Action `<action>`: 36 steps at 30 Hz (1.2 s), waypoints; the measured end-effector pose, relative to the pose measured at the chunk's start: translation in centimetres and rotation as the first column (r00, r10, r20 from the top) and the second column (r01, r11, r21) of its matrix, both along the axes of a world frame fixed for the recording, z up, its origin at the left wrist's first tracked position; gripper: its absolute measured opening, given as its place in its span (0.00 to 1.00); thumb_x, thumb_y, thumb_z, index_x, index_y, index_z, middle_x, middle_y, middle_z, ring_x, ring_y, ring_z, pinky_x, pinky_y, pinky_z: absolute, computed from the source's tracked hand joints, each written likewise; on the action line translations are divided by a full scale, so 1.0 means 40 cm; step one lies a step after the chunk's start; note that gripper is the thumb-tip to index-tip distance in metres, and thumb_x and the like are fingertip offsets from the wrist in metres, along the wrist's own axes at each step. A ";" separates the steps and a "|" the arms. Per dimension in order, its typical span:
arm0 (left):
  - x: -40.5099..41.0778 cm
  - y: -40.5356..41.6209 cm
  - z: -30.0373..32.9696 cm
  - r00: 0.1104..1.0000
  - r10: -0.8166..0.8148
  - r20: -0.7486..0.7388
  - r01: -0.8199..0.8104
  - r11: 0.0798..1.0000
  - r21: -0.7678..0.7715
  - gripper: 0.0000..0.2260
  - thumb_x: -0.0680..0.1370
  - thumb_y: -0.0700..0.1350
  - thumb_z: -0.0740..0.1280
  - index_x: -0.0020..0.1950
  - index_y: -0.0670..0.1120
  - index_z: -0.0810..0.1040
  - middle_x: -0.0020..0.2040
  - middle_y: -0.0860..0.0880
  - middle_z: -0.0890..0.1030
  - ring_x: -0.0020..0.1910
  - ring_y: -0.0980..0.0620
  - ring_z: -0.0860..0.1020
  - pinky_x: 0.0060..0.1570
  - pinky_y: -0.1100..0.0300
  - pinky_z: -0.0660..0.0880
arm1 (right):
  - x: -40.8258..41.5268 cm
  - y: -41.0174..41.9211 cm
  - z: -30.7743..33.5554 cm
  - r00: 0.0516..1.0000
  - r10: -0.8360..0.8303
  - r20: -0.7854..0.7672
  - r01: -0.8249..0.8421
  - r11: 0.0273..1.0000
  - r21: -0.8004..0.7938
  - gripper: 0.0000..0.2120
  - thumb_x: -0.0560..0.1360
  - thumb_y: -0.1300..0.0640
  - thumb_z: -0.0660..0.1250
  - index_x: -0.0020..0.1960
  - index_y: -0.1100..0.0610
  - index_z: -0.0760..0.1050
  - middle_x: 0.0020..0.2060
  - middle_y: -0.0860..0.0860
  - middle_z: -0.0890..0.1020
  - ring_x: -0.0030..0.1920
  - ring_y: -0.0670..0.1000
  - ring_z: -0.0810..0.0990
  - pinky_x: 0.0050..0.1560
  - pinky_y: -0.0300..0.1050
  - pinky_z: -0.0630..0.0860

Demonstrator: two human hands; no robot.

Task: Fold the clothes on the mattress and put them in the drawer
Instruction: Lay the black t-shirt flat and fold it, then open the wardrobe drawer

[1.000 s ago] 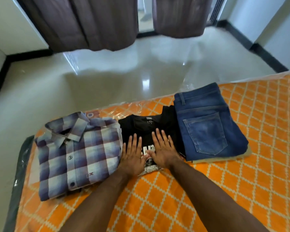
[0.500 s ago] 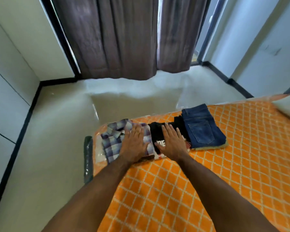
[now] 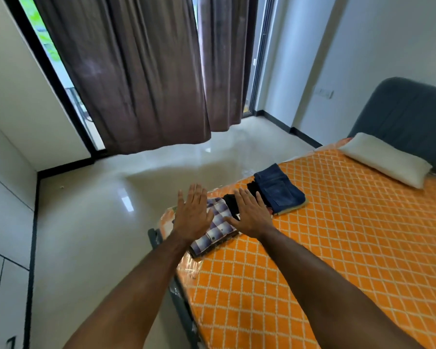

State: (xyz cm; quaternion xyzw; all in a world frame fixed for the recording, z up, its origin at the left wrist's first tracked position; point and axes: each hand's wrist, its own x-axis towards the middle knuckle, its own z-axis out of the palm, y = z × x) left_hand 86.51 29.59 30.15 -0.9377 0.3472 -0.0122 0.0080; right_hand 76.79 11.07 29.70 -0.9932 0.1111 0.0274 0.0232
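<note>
- fingers (image 3: pixel 196 195) straight and spread on both hands, gripping nothing.
- left hand (image 3: pixel 193 217) is over the folded plaid shirt (image 3: pixel 218 226); right hand (image 3: pixel 249 216) is over the black t-shirt (image 3: pixel 233 206); contact can't be judged from here.
- folded jeans (image 3: pixel 278 188) sit just right of the black t-shirt, all 3 in a row at the far left corner of the orange mattress (image 3: pixel 337 248).
- white pillow (image 3: pixel 385 159) lies far right, dark curtains (image 3: pixel 136 71) hang beyond the floor.

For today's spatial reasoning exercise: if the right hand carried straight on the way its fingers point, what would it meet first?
Probably the black T-shirt under the right hand, then the folded jeans; depth is unclear.
</note>
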 end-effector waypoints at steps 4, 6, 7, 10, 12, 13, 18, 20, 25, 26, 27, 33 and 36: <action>-0.039 0.026 0.037 0.999 -0.030 -0.012 0.030 0.999 -0.016 0.41 0.74 0.65 0.27 0.83 0.47 0.46 0.83 0.45 0.45 0.82 0.43 0.43 0.78 0.38 0.41 | -0.043 0.020 0.049 1.000 -0.017 0.017 0.017 1.000 -0.014 0.48 0.75 0.25 0.41 0.83 0.57 0.41 0.83 0.54 0.46 0.82 0.54 0.42 0.81 0.58 0.38; -0.050 0.031 0.038 1.000 -0.029 -0.009 0.029 1.000 -0.012 0.42 0.73 0.66 0.26 0.83 0.47 0.45 0.83 0.45 0.45 0.82 0.43 0.43 0.78 0.39 0.40 | -0.056 0.028 0.064 0.999 -0.020 0.031 0.020 1.000 -0.016 0.47 0.77 0.27 0.43 0.83 0.58 0.42 0.83 0.54 0.46 0.82 0.55 0.42 0.81 0.58 0.39; -0.053 0.032 0.041 0.999 -0.032 -0.008 0.032 0.999 -0.004 0.42 0.73 0.66 0.26 0.83 0.48 0.45 0.83 0.45 0.45 0.82 0.43 0.43 0.78 0.39 0.40 | -0.062 0.031 0.070 0.999 -0.025 0.038 0.025 1.000 -0.016 0.46 0.77 0.27 0.43 0.83 0.58 0.42 0.83 0.54 0.46 0.82 0.55 0.42 0.81 0.58 0.39; -0.065 0.040 0.047 0.999 -0.037 0.002 0.037 0.999 -0.007 0.42 0.73 0.67 0.27 0.83 0.48 0.45 0.83 0.45 0.44 0.82 0.44 0.42 0.77 0.39 0.37 | -0.073 0.049 0.075 0.998 -0.004 0.058 0.006 1.000 -0.023 0.48 0.74 0.26 0.36 0.83 0.57 0.42 0.83 0.54 0.46 0.82 0.55 0.42 0.81 0.59 0.39; -0.089 0.065 0.060 1.000 -0.014 -0.002 0.014 1.000 -0.025 0.42 0.74 0.68 0.29 0.83 0.48 0.45 0.83 0.45 0.43 0.82 0.44 0.41 0.77 0.40 0.36 | -0.085 0.067 0.081 0.997 0.031 0.068 -0.030 0.999 -0.016 0.50 0.72 0.25 0.34 0.83 0.57 0.42 0.83 0.54 0.46 0.82 0.55 0.43 0.81 0.59 0.41; -0.104 0.092 0.071 1.000 0.002 0.012 -0.002 1.000 -0.028 0.42 0.74 0.68 0.30 0.83 0.48 0.45 0.83 0.45 0.43 0.82 0.44 0.41 0.77 0.39 0.36 | -0.087 0.084 0.087 0.996 0.043 0.080 -0.042 0.999 -0.015 0.50 0.72 0.25 0.33 0.83 0.57 0.42 0.83 0.54 0.46 0.82 0.55 0.43 0.81 0.59 0.41; -0.191 0.253 0.119 0.994 0.099 0.050 -0.097 0.995 -0.035 0.44 0.73 0.67 0.27 0.83 0.45 0.47 0.83 0.43 0.46 0.82 0.44 0.44 0.78 0.40 0.38 | -0.099 0.193 0.144 0.982 0.137 0.131 -0.137 0.991 -0.013 0.51 0.73 0.23 0.33 0.83 0.57 0.43 0.83 0.55 0.46 0.82 0.55 0.43 0.80 0.58 0.39; -0.230 0.345 0.128 0.982 0.180 0.061 -0.178 0.983 -0.034 0.44 0.73 0.67 0.27 0.83 0.44 0.48 0.83 0.43 0.46 0.82 0.44 0.43 0.77 0.40 0.36 | -0.102 0.267 0.161 0.967 0.212 0.139 -0.213 0.977 -0.007 0.52 0.71 0.23 0.32 0.83 0.57 0.43 0.83 0.55 0.46 0.82 0.55 0.43 0.81 0.59 0.40; -0.324 0.572 0.144 0.927 0.364 0.096 -0.362 0.932 -0.033 0.51 0.68 0.70 0.17 0.83 0.45 0.44 0.82 0.44 0.42 0.81 0.43 0.40 0.77 0.38 0.40 | -0.088 0.482 0.159 0.920 0.366 0.140 -0.369 0.929 -0.001 0.45 0.78 0.26 0.43 0.83 0.55 0.42 0.83 0.54 0.44 0.82 0.55 0.40 0.80 0.59 0.37; -0.351 0.626 0.144 0.912 0.397 0.105 -0.397 0.917 -0.020 0.51 0.67 0.69 0.16 0.82 0.45 0.43 0.82 0.44 0.42 0.81 0.42 0.40 0.77 0.38 0.41 | -0.092 0.539 0.157 0.905 0.406 0.130 -0.410 0.912 0.002 0.44 0.79 0.27 0.45 0.83 0.55 0.42 0.83 0.54 0.43 0.82 0.55 0.40 0.80 0.59 0.36; -0.371 0.665 0.146 0.898 0.429 0.103 -0.431 0.903 -0.004 0.50 0.68 0.69 0.16 0.82 0.45 0.43 0.82 0.44 0.42 0.81 0.42 0.40 0.77 0.37 0.42 | -0.090 0.580 0.154 0.890 0.439 0.125 -0.443 0.897 0.003 0.44 0.80 0.28 0.46 0.83 0.55 0.41 0.83 0.54 0.43 0.82 0.56 0.41 0.80 0.59 0.36; -0.452 0.935 0.123 0.763 0.639 0.096 -0.644 0.764 0.043 0.37 0.80 0.66 0.36 0.82 0.44 0.43 0.83 0.43 0.43 0.81 0.43 0.40 0.77 0.37 0.41 | -0.046 0.870 0.145 0.747 0.653 0.125 -0.656 0.754 -0.022 0.43 0.80 0.29 0.46 0.83 0.57 0.41 0.83 0.55 0.44 0.82 0.55 0.41 0.80 0.59 0.40; -0.478 1.075 0.094 0.691 0.718 0.088 -0.723 0.689 0.051 0.35 0.83 0.64 0.43 0.82 0.43 0.44 0.83 0.42 0.44 0.81 0.43 0.41 0.77 0.37 0.42 | -0.013 1.026 0.126 0.670 0.732 0.121 -0.736 0.676 -0.012 0.43 0.81 0.30 0.46 0.83 0.57 0.42 0.83 0.55 0.45 0.82 0.55 0.42 0.80 0.59 0.39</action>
